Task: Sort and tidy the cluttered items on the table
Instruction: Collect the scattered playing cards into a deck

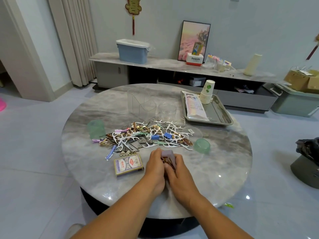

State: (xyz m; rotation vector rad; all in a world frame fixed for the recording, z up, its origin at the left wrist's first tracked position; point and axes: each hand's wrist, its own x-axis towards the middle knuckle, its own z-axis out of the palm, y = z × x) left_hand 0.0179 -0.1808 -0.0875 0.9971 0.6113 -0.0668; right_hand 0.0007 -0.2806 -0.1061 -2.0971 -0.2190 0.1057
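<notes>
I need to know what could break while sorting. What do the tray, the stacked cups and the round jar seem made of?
The tray looks like polished metal, likely stainless steel: grey with mirror-like reflections. The stacked cups look like paper: matte white with a green print. The round jar is clear and glossy, probably plastic, though glass cannot be ruled out.

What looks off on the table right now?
Floss picks, hairpins and clips lie in one mixed heap mid-table. A green cup lies tipped on its side at the heap's right end. Both hands hold a purple box.
</notes>
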